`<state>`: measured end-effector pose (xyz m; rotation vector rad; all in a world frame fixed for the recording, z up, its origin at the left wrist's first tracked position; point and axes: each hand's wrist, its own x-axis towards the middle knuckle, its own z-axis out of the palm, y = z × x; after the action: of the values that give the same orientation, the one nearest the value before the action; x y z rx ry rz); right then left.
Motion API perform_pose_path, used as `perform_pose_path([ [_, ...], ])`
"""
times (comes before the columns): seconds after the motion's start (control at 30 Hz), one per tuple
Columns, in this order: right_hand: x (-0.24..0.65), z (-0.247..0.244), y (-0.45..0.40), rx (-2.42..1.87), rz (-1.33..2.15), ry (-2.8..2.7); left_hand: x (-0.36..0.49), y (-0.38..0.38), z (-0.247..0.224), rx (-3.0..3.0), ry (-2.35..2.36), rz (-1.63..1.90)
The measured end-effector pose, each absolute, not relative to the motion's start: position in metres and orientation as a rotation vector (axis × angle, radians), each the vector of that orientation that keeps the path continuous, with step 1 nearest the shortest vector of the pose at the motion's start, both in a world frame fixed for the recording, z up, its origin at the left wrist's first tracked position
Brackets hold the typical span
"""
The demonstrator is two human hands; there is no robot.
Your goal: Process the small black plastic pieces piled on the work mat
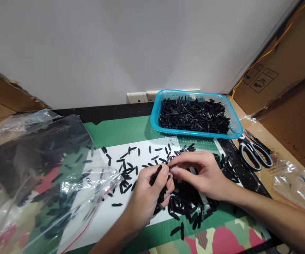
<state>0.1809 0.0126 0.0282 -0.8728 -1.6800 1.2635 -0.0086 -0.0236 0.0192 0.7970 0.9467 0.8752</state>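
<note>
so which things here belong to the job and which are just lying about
Likely part of the job:
- black pieces, in the left hand and on the white sheet
- blue basket of similar pieces
- large clear bag, perhaps

Seemingly lying about:
- scissors
- small clear bag

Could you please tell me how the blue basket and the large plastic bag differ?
The basket is blue, the large plastic bag colourless and clear. The basket stands upright and holds its shape; the bag lies limp and crumpled. The basket sits further back, the bag nearer at left. In common, black pieces show in the basket and through the bag.
</note>
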Motion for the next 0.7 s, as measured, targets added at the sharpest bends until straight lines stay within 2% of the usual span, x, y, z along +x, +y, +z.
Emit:
perform_pose_path([
  [0.33,0.184,0.031,0.015,-0.845,1.332,-1.659,-0.010,-0.022,0.020,0.792,0.975,0.920],
  [0.53,0.179,0.028,0.016,-0.867,1.248,-1.726,-0.011,-0.023,0.019,0.844,1.024,0.896],
  [0.63,0.184,0.028,0.020,-0.864,1.063,-1.821,-0.011,-0.024,0.016,0.814,1.023,0.865],
  [0.7,0.196,0.029,0.027,-0.816,0.754,-1.937,-0.011,-0.024,0.015,0.801,1.033,0.855],
])
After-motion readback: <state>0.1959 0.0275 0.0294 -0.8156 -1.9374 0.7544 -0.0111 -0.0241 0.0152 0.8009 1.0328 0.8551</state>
